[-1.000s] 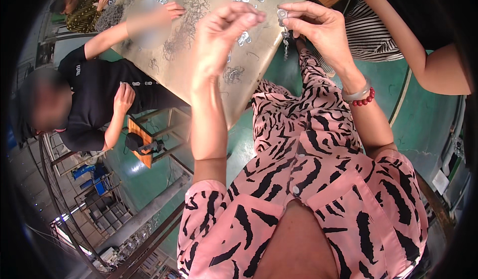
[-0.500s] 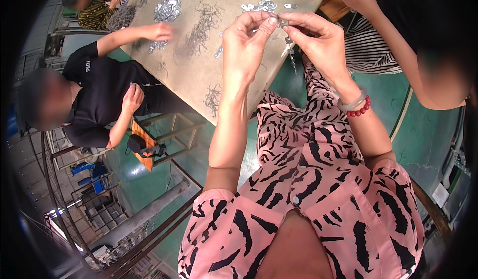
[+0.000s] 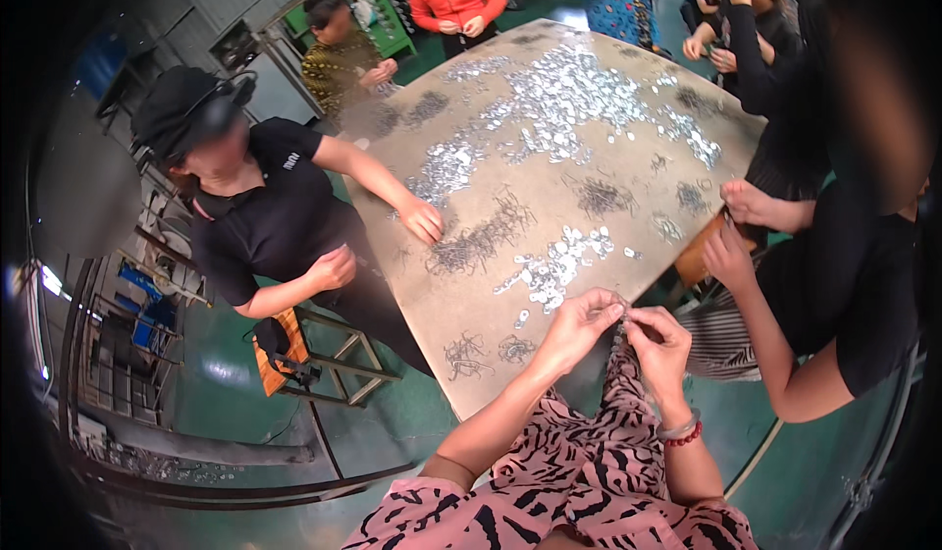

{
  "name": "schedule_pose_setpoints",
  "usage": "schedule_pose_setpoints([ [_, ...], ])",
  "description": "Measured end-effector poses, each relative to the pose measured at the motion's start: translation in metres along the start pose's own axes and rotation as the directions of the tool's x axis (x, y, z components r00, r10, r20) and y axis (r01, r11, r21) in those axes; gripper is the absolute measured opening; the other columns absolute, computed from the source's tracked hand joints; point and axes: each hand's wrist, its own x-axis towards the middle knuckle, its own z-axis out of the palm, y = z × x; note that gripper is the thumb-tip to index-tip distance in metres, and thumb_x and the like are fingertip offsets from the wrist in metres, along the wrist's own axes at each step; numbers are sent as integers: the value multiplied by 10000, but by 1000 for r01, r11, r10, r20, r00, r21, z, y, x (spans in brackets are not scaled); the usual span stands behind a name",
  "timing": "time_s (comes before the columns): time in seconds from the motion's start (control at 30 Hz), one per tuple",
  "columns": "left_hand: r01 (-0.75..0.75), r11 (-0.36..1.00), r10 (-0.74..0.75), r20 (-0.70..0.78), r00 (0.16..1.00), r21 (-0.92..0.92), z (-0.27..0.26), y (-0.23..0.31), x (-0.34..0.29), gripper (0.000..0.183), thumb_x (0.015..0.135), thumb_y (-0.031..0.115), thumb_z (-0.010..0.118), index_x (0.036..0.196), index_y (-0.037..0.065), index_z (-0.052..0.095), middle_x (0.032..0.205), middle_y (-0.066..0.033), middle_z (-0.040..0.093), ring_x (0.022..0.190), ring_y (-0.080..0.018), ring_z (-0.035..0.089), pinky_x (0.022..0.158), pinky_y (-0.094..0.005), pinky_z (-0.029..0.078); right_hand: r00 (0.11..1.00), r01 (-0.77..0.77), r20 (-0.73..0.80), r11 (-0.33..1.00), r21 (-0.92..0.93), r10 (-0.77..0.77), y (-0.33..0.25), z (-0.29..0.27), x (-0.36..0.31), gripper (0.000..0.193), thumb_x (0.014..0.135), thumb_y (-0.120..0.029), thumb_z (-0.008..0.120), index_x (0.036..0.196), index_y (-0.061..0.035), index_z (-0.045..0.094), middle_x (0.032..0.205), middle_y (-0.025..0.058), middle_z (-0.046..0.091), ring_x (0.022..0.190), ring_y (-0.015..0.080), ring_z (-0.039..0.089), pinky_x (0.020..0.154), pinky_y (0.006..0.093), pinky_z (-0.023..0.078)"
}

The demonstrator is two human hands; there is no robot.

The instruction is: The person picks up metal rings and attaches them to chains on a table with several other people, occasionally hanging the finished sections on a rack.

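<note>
Apparently mid-linking, my left hand (image 3: 589, 324) and right hand (image 3: 659, 344) both pinch the metal chain (image 3: 618, 334) hanging beside the tabletop (image 3: 417, 305), the next move likely needing steady alignment.

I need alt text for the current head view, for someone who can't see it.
The wearer's left hand and right hand meet by the edge of a tan table, pinching a small hanging metal chain. Loose silver tabs and dark wire pieces lie in piles on the table, with other people around it.
</note>
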Motion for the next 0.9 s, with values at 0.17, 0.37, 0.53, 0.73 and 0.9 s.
schedule_pose_setpoints([
  [0.17, -63, 970, 86, -91, 992, 235, 12, 10, 5, 116, 865, 83, 553, 951, 7, 566, 892, -52, 607, 848, -99, 549, 755, -241, 446, 989, 145, 48, 966, -214, -138, -2, -10, 9, 147, 739, 46, 613, 880, 27, 650, 799, 49, 616, 710, 112, 570, 645, 204, 445],
  [0.37, -188, 977, 199, -120, 973, 98, 19, 0, -6, 94, 876, 25, 508, 959, -15, 528, 896, -79, 619, 856, -130, 591, 776, -238, 460, 973, -227, -9, 961, 159, 231, 22, -23, 13, 218, 790, -5, 602, 1007, 12, 623, 821, 32, 599, 623, 85, 539, 549, 205, 426],
  [0.53, -99, 969, 119, -78, 990, 225, 16, -23, -17, 87, 889, 36, 497, 945, -23, 530, 890, -85, 613, 861, -130, 570, 773, -256, 460, 961, 255, 221, 840, -478, -165, 115, -23, 91, 252, 765, -45, 592, 1011, 5, 610, 823, 175, 595, 679, 293, 576, 617, 327, 453],
  [0.73, 67, 997, -64, -94, 994, 30, 9, -28, -38, 112, 905, 63, 475, 968, -26, 498, 920, -103, 586, 848, -117, 552, 598, -224, 519, 887, 384, 461, 513, -768, 27, 178, -19, 148, 112, 746, 62, 432, 776, 28, 534, 820, 253, 556, 831, 414, 542, 729, 444, 452],
  [0.9, -125, 990, 128, -42, 991, 62, 5, -29, -36, 103, 909, 70, 469, 961, -16, 489, 918, -90, 583, 848, -96, 539, 528, -201, 505, 852, 519, 492, 408, -752, -177, 170, -16, 151, 124, 732, 62, 463, 824, 51, 546, 758, 242, 580, 763, 411, 574, 625, 438, 466],
])
